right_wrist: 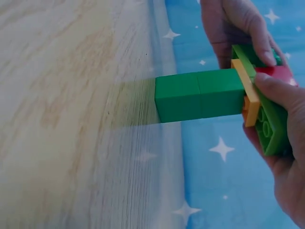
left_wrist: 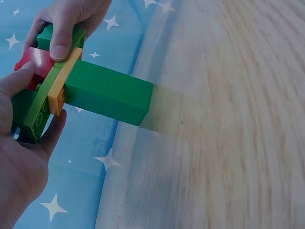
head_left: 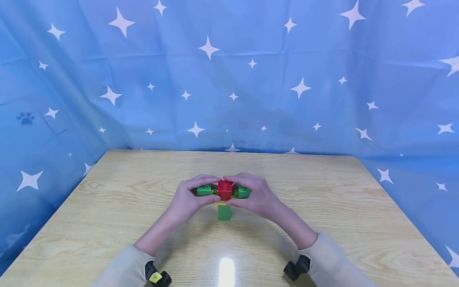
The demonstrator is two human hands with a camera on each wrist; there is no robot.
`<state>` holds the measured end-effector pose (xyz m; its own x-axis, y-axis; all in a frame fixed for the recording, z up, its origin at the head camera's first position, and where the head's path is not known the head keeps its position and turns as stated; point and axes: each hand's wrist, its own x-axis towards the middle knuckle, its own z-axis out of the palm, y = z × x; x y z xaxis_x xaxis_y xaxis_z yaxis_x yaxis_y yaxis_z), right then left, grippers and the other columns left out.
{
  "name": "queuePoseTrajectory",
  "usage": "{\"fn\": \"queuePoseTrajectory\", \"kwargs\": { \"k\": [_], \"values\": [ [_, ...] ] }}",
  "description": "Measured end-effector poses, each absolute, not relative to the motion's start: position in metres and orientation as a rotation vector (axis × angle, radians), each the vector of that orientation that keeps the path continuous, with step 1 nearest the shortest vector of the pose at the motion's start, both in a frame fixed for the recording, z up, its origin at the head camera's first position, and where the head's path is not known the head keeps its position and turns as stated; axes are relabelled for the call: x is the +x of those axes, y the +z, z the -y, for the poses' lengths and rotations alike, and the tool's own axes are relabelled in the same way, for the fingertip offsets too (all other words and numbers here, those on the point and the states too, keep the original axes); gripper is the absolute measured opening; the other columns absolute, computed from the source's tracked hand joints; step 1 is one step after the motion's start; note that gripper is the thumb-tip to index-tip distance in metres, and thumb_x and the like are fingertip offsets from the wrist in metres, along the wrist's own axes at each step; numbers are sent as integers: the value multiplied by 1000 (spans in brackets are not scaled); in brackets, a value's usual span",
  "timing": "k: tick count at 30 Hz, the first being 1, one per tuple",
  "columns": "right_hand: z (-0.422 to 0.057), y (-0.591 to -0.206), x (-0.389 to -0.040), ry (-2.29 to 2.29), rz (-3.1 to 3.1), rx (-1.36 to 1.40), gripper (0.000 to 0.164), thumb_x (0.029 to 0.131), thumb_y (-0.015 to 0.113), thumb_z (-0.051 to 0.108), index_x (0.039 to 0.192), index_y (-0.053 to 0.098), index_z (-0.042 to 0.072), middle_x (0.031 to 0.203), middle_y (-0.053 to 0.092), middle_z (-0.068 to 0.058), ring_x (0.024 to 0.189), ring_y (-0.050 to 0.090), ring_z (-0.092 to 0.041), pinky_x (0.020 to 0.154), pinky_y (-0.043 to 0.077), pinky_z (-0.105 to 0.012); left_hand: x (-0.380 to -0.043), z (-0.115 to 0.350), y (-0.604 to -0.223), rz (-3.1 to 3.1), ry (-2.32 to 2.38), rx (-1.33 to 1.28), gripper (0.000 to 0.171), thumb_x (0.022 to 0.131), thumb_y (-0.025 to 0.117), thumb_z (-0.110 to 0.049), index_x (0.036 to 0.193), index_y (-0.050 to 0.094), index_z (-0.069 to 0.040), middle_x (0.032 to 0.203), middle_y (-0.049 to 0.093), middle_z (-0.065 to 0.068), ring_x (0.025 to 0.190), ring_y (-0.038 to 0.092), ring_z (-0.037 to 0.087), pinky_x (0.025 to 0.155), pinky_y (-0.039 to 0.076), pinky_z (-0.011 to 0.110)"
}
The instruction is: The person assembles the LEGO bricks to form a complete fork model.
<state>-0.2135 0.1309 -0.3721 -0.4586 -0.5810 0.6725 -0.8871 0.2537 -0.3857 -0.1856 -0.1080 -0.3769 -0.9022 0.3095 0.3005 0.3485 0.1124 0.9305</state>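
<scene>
A toy building-block structure stands upright at mid-table, gripped from either side by my left hand (head_left: 186, 197) and right hand (head_left: 259, 195). Its stem is two stacked green bricks (right_wrist: 199, 95). Over the stem lie a yellow-orange plate (left_wrist: 56, 95) and light green pieces (left_wrist: 39, 117) that reach out sideways. On top, a red brick (head_left: 224, 190) sits in the middle, flanked by a green brick on the left (head_left: 204, 190) and another on the right (head_left: 244, 192). Both thumbs press at the near side around the red brick, with fingers behind. Palms partly hide the outer ends.
The pale wood-grain table (head_left: 143, 171) extends around the structure. A blue curtain with white stars (head_left: 229, 75) hangs behind the table and along its sides. Each wrist carries a small black camera, seen at the left cuff (head_left: 157, 275) and right cuff (head_left: 297, 268).
</scene>
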Motion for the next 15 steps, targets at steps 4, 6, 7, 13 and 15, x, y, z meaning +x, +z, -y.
{"fn": "queuePoseTrajectory", "kwargs": {
  "k": [4, 6, 7, 13, 15],
  "values": [
    [-130, -372, -215, 1046, 2117, 1357, 64, 70, 95, 6, 128, 69, -1, 110, 75, -9, 97, 71, -21, 82, 60, -34, -187, 108, -377, 2308, -2010, -651, 41, 85, 83, -3, 125, 75, -12, 125, 69, 4, 109, 68, 26, 85, 60, 34],
    [-130, -372, -215, 1043, 2114, 1357, 64, 69, 95, 6, 128, 69, 0, 110, 75, -9, 97, 72, -21, 81, 60, -33, -188, 107, -378, 2304, -2009, -659, 40, 85, 83, -3, 124, 75, -12, 123, 69, 5, 108, 67, 26, 85, 60, 34],
    [-130, -372, -215, 1044, 2111, 1360, 64, 69, 95, 6, 127, 69, 0, 110, 75, -9, 96, 72, -21, 81, 60, -33, -189, 106, -379, 2303, -2007, -660, 40, 85, 83, -3, 123, 75, -12, 123, 69, 5, 108, 67, 27, 86, 60, 34],
    [-130, -373, -213, 1065, 2124, 1346, 62, 70, 95, 6, 126, 69, 1, 111, 75, -9, 98, 71, -22, 80, 60, -33, -186, 102, -381, 2331, -1980, -631, 43, 84, 85, -4, 125, 74, -15, 121, 68, 4, 106, 66, 26, 85, 60, 34],
    [-130, -372, -212, 1071, 2150, 1324, 61, 71, 95, 8, 126, 70, 2, 113, 75, -9, 100, 71, -22, 82, 60, -34, -185, 102, -381, 2338, -1984, -617, 44, 84, 84, -3, 125, 73, -15, 122, 68, 5, 105, 67, 26, 84, 60, 34]
  ]
}}
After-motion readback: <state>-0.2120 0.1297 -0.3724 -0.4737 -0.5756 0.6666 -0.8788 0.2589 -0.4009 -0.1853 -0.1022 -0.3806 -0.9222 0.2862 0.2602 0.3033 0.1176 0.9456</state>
